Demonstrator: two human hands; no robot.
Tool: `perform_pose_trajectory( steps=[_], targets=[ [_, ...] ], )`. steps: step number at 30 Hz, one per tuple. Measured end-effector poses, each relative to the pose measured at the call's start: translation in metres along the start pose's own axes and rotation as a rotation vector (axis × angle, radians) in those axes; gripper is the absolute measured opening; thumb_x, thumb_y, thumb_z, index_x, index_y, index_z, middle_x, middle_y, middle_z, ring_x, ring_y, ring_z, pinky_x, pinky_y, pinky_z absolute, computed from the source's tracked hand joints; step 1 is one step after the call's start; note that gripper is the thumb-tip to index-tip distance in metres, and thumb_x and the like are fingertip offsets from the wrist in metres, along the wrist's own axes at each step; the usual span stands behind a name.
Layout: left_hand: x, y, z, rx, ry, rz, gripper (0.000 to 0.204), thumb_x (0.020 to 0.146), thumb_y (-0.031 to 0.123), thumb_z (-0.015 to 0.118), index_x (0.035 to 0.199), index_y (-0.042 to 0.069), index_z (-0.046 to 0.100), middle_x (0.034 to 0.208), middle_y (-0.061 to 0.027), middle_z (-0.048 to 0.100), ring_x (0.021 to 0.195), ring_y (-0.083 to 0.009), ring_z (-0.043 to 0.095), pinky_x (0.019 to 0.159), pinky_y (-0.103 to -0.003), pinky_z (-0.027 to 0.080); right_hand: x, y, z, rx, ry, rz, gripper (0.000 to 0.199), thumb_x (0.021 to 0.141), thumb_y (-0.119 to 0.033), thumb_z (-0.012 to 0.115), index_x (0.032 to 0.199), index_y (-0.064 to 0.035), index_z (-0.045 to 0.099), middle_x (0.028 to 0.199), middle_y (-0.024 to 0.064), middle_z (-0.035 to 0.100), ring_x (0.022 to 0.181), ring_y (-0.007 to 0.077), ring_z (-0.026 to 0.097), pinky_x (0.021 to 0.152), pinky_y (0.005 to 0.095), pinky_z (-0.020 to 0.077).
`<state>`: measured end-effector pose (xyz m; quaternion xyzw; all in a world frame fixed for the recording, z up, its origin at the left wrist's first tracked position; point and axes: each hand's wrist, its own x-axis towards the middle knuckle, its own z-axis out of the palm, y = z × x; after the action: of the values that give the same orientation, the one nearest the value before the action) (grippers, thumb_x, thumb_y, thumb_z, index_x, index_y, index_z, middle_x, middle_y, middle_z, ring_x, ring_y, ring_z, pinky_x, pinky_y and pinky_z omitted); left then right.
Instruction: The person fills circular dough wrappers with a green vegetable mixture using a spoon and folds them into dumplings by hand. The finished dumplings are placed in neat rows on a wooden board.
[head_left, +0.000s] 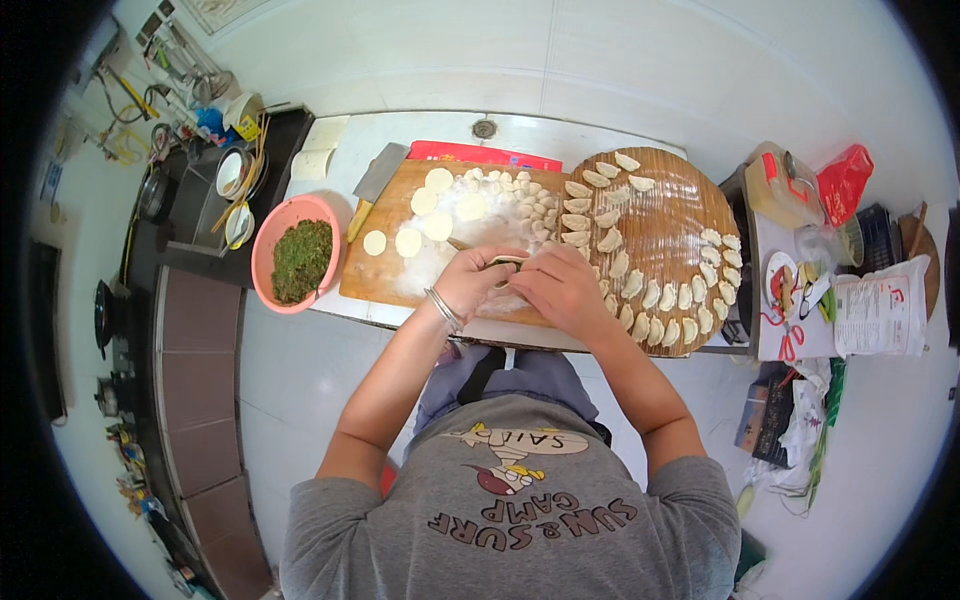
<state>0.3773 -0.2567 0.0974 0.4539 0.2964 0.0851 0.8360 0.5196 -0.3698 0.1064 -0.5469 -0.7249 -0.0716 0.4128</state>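
Observation:
Over the near edge of the floured wooden board [385, 265], my two hands meet around one dumpling [508, 262], its green filling showing between the fingers. My left hand [472, 283] is closed on its left side. From the right, my right hand [563, 290] pinches the wrapper's edge. Flat round wrappers [408, 242] lie on the board's left part, and small dough pieces [540, 205] are grouped at its right. A pink bowl [262, 262] of chopped green filling [303, 258] stands left of the board. Folded dumplings [632, 284] sit in curved rows on the round wooden board [690, 200] at the right.
A cleaver [378, 175] rests at the board's far left corner. Something flat and red [480, 153] lies behind the board. The sink [205, 215] with bowls is farther left. On the right side table are a plastic container [783, 188], red scissors [790, 340] and a white bag [880, 312].

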Motion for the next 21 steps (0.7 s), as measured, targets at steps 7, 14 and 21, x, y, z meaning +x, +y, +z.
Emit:
perform_pose_trajectory(
  steps=[7,14,21],
  targets=[
    [0.002,0.020,0.001,-0.123,-0.095,0.001,0.036,0.092,0.016,0.043,0.115,-0.011,0.050,0.116,-0.0186,0.055,0.103,-0.0242,0.058,0.087,-0.041,0.052,0.007,-0.003,-0.002,0.303,0.064,0.395,0.010,0.069,-0.007,0.070,0.079,-0.0064,0.066,0.087,0.0072,0.061,0.083,0.0248,0.058,0.074,0.0343,0.0463],
    [0.002,0.026,-0.007,-0.092,-0.132,0.013,0.037,0.092,0.017,0.040,0.114,-0.010,0.051,0.118,-0.0197,0.054,0.107,-0.0254,0.056,0.092,-0.044,0.049,0.020,-0.006,-0.002,0.264,0.000,0.439,0.010,0.069,-0.008,0.070,0.077,-0.0046,0.064,0.082,0.0075,0.062,0.080,0.0254,0.059,0.071,0.0348,0.0464],
    [-0.001,0.027,-0.016,-0.076,-0.181,0.003,0.039,0.093,0.020,0.038,0.116,-0.008,0.052,0.120,-0.0175,0.054,0.109,-0.0245,0.055,0.095,-0.044,0.047,0.033,-0.018,-0.002,0.279,-0.037,0.580,0.017,0.070,-0.008,0.070,0.084,-0.0049,0.063,0.076,0.0087,0.062,0.075,0.0254,0.059,0.069,0.0354,0.0461]
  ],
)
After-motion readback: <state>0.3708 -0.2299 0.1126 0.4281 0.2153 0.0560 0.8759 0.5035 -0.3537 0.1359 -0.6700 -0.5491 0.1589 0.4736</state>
